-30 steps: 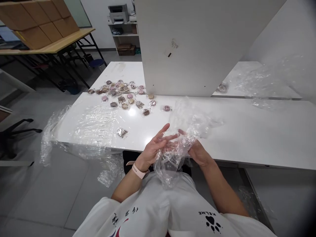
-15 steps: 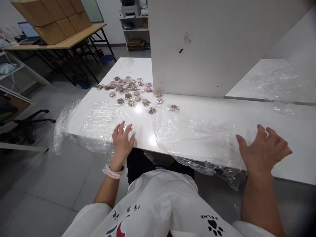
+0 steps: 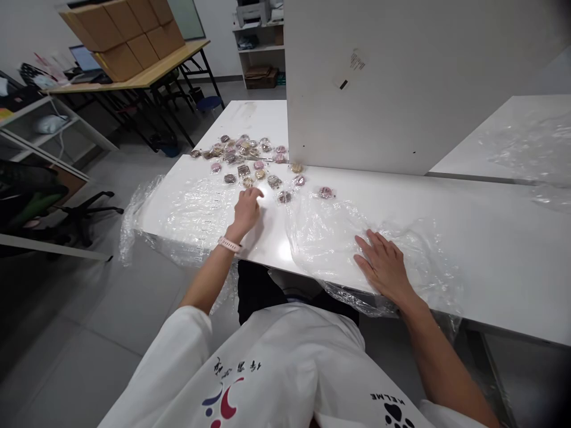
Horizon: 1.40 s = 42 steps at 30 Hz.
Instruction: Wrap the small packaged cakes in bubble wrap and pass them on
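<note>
Several small round pieces in clear wrappers, brown, pink and tan, lie scattered on the white table [image 3: 357, 178]. My left hand [image 3: 247, 211], with a pink wristband [image 3: 229, 244], reaches over the table to the near side of these pieces. Its fingers curl beside a tan wrapped piece [image 3: 248, 183] and partly cover it; whether they touch it I cannot tell. Nothing shows in that hand. My right hand [image 3: 384, 267] lies open, palm down and fingers spread, on a sheet of clear plastic film [image 3: 321, 238]. A pink wrapped piece [image 3: 326, 192] sits beyond the film.
More clear film [image 3: 187, 208] covers the table's left end and hangs over its edge. A tall white panel [image 3: 379, 107] stands on the table's far side. Cardboard boxes [image 3: 129, 35] are stacked on a wooden desk at the back left, and an office chair [image 3: 84, 217] stands at left.
My left hand has moved forward to the wrapped pieces. My right hand has come left and down onto the plastic film. The view has shifted slightly left.
</note>
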{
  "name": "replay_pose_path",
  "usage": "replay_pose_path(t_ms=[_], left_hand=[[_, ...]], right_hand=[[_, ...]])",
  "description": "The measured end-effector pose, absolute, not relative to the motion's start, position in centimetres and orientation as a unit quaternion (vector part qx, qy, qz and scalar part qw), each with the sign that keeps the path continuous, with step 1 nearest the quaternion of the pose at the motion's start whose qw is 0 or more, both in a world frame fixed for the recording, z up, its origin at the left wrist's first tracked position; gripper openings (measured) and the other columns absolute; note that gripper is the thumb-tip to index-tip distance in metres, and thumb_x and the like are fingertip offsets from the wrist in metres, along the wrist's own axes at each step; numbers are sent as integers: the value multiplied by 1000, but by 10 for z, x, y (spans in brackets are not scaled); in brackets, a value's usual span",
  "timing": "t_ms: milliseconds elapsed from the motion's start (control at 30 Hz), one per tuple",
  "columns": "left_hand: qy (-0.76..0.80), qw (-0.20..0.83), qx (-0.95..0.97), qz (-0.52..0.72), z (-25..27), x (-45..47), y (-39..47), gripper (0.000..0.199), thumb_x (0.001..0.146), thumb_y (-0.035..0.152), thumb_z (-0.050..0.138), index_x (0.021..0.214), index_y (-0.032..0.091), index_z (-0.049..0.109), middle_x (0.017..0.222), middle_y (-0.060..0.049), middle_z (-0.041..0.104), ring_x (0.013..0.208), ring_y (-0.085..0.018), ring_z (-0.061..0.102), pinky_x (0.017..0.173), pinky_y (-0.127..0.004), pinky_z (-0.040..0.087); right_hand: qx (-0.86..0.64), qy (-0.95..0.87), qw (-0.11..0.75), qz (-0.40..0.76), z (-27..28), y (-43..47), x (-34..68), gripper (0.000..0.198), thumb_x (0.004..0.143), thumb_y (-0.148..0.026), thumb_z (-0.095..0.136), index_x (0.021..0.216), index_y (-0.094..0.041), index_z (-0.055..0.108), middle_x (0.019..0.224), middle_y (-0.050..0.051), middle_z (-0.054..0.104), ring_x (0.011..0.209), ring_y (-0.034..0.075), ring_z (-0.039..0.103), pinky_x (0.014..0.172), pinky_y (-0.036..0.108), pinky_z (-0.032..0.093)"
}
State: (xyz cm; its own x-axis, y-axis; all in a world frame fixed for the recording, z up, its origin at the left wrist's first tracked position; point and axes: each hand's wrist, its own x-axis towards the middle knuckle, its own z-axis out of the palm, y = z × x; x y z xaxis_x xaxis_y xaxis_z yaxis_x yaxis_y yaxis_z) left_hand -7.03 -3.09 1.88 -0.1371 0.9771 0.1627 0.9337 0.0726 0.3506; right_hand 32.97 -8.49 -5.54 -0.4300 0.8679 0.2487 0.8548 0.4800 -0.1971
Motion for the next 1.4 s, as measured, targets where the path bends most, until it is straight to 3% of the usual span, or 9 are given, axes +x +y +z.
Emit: replay_pose_path(t_ms=[300, 500, 667, 833, 967, 1100, 1167, 1233, 1400], left_hand=[[655, 113, 747, 22, 11, -25, 37, 50, 85, 19, 61, 134, 25, 53, 128, -12, 57, 124, -34, 45, 86, -41, 48], [646, 111, 755, -15, 25, -19, 40, 35, 81, 31, 65, 113, 22, 58, 119, -11, 58, 114, -31, 53, 77, -35, 49], [705, 85, 704, -6, 31, -36, 27, 26, 80, 29, 63, 102, 18, 54, 101, -12, 63, 96, -29, 59, 70, -34, 46], [747, 83, 654, 88, 63, -41, -8, 20, 83, 32, 63, 93, 18, 52, 82, -6, 63, 75, -21, 59, 61, -31, 42], [605, 124, 752, 229, 80, 28, -48, 16, 89, 28, 61, 99, 19, 52, 91, -5, 65, 80, -17, 59, 64, -28, 47], [480, 122, 853, 166, 41, 121, -67, 21, 90, 28, 59, 106, 17, 54, 106, -11, 67, 101, -24, 60, 67, -32, 52], [427, 87, 891, 125, 11, 150, -69, 27, 91, 28, 57, 115, 16, 56, 129, -15, 61, 123, -30, 53, 92, -45, 51], [391, 73, 911, 109, -13, 159, -69, 43, 94, 35, 54, 133, 18, 50, 153, -15, 43, 144, -35, 33, 113, -59, 33], [403, 136, 897, 120, -19, 109, -78, 96, 88, 71, 50, 160, 21, 9, 167, -17, 1, 154, -38, 0, 119, -64, 14]], right_hand=[[-410, -903, 81, 99, -51, -55, 410, 57, 96, -60, 41, 148, -37, 44, 160, 0, 34, 148, 29, 31, 116, 52, 31], [-535, -818, 109, 182, -36, 2, 417, 50, 94, -65, 40, 121, -30, 62, 157, 5, 40, 142, 34, 40, 114, 58, 28], [-554, -797, 180, 162, -46, 41, 380, 55, 85, -73, 48, 105, -23, 59, 151, 12, 47, 138, 35, 44, 115, 58, 22], [-516, -822, 195, 139, -56, 49, 357, 71, 86, -76, 44, 128, -20, 51, 134, 15, 60, 142, 34, 39, 116, 53, 21], [-506, -833, 194, 115, -60, 46, 355, 66, 88, -75, 43, 124, -21, 55, 147, 14, 51, 144, 34, 35, 117, 51, 21], [-509, -829, 207, 104, -61, 43, 353, 62, 88, -73, 43, 120, -22, 59, 150, 12, 48, 144, 32, 37, 117, 52, 22], [-509, -827, 212, 111, -61, 44, 351, 62, 88, -73, 44, 120, -23, 60, 150, 11, 49, 143, 32, 37, 117, 52, 23], [-509, -825, 210, 128, -58, 45, 351, 62, 88, -72, 44, 120, -24, 62, 150, 11, 49, 144, 33, 37, 118, 54, 22], [-543, -787, 238, 169, -17, 25, 354, 56, 92, -66, 43, 127, -25, 60, 151, 11, 47, 142, 34, 38, 113, 57, 31]])
